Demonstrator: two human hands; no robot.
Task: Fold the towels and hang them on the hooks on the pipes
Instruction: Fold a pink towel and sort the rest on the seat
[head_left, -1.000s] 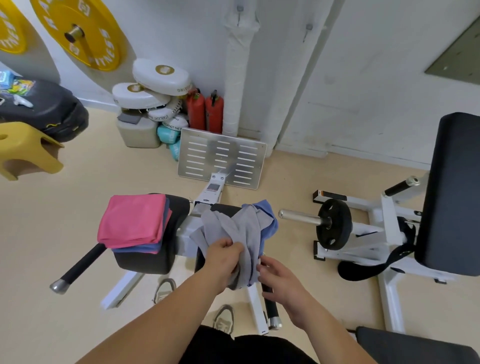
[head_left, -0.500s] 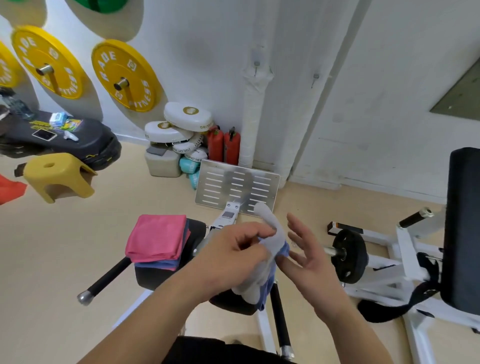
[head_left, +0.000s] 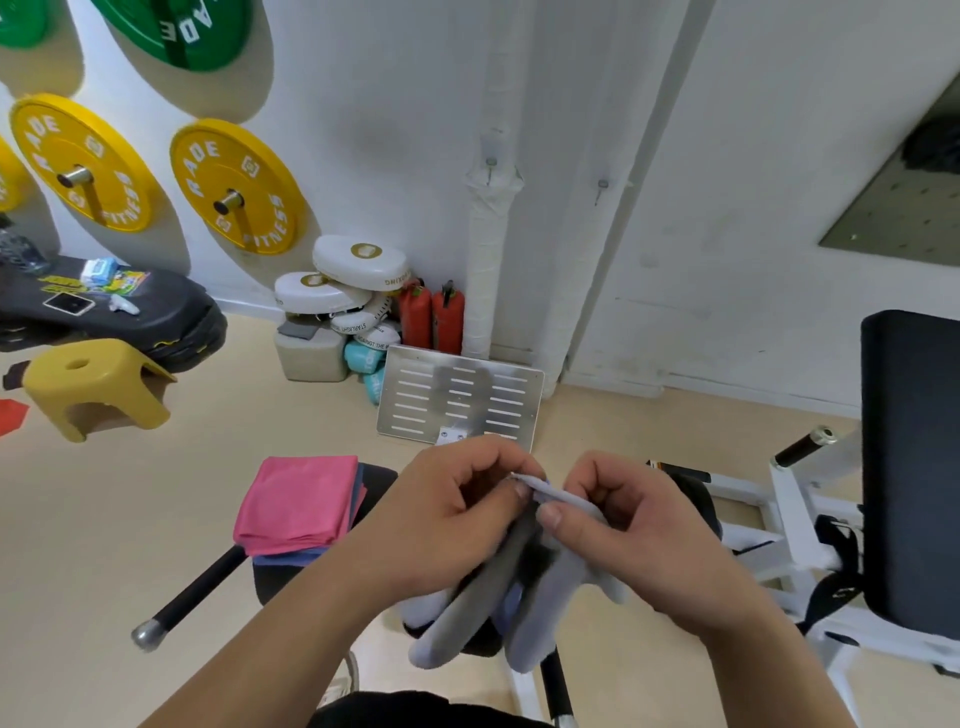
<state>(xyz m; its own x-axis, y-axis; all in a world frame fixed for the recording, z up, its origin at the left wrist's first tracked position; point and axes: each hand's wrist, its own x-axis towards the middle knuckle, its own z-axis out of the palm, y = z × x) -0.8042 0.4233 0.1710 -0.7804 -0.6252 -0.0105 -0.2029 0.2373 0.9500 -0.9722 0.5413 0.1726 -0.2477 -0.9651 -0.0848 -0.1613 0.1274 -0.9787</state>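
A grey towel (head_left: 540, 613) hangs in folds in front of me, lifted above the black pad of the machine. My left hand (head_left: 457, 514) and my right hand (head_left: 618, 519) both pinch its top edge, close together. A folded pink towel (head_left: 298, 501) lies on a folded blue one (head_left: 288, 560) on the left black pad. Ahead, a white wrapped pipe (head_left: 488, 260) carries a small hook (head_left: 490, 165), and a second hook (head_left: 601, 186) sits on the slanted pipe (head_left: 592, 270) to its right.
A slotted metal footplate (head_left: 457, 402) stands between me and the pipes. Red extinguishers (head_left: 431, 317) and white pads (head_left: 358, 265) sit at the wall. A yellow stool (head_left: 98, 384) is on the left, a white frame with a black backrest (head_left: 909, 467) on the right.
I have raised the grey towel off the pad. My right hand, open half a second ago, now pinches the top edge beside my left hand. My view has tilted up toward the wall.
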